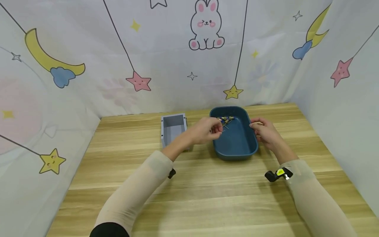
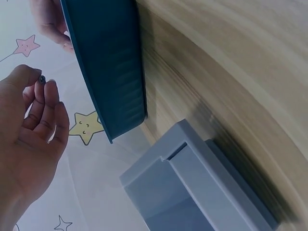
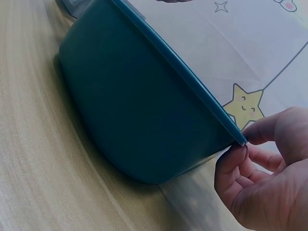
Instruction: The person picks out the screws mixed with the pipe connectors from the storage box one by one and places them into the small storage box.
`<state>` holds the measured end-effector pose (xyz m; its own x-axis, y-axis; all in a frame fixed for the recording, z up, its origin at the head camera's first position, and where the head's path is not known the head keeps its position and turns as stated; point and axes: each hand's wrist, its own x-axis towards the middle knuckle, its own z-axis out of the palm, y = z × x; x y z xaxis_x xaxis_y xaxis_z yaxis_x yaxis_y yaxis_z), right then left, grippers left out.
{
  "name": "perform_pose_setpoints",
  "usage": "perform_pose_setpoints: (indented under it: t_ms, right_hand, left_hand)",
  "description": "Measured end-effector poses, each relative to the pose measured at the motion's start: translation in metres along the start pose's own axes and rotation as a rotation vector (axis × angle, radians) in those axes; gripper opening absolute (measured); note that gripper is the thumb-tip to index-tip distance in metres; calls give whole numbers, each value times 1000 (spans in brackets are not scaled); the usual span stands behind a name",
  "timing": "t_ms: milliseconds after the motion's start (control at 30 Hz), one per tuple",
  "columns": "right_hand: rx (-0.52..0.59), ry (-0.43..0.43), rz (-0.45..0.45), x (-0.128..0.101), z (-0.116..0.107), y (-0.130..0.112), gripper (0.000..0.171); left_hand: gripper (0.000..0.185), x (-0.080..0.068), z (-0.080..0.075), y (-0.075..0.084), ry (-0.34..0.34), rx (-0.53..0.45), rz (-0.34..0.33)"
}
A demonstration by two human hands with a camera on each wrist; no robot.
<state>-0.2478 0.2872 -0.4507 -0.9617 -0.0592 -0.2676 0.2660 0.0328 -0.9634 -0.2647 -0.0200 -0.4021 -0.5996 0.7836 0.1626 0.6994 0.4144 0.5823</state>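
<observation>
A dark blue tray stands on the wooden table, with several small pin-like pieces lying at its far end. My left hand hovers over the tray's left rim. It pinches one small dark piece between thumb and fingertips. My right hand grips the tray's right rim, and in the right wrist view its thumb and finger pinch the tray's edge. An open grey box stands just left of the tray.
Printed cloth walls close in the table at the back, left and right. The grey box sits close to the tray's corner. Bare wood stretches between the tray and the near edge.
</observation>
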Motion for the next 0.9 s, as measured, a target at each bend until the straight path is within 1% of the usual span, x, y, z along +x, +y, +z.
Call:
perform_pose_setpoints:
  t_ms: [233, 433, 633, 900]
  right_hand:
    - [-23, 8, -11, 0, 1, -1, 35]
    - [-13, 6, -13, 1, 0, 1, 35]
    - [-21, 22, -18, 0, 1, -3, 31]
    - [-18, 25, -21, -3, 6, -2, 31]
  left_hand:
    - [4, -5, -8, 0, 15, 21, 9]
    - [5, -8, -13, -1, 25, 34, 23]
    - [4, -10, -18, -3, 28, 45, 9]
    - [6, -20, -26, -6, 30, 29, -32]
